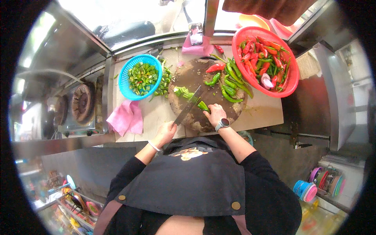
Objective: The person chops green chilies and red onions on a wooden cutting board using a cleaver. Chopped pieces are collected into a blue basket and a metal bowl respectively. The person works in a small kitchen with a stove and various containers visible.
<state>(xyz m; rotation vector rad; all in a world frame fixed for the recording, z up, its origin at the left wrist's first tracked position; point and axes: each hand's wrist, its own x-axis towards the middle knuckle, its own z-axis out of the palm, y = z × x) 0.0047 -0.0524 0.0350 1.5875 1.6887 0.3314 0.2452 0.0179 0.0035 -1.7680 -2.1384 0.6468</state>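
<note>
My left hand (166, 133) grips the handle of a kitchen knife (188, 108), its blade slanting up to the right over a round wooden chopping board (196, 124). My right hand (216, 114) holds a cut green pepper (203, 106) on the board, just right of the blade. Sliced green pepper pieces (183, 92) lie left of the blade. Several whole green peppers (230, 88) and a red pepper (215, 68) lie at the board's right. Chopped green pepper fills much of a blue plastic basket (121, 77) at the left, with more chopped pieces (166, 79) heaped beside it.
A red plastic basket (289, 93) of red and green peppers stands at the right, overlapping the board's edge. A pink cloth (126, 118) lies at the left table edge. A phone (196, 34) leans upright at the back on another pink cloth (194, 50). Gas burners (83, 102) stand farther left.
</note>
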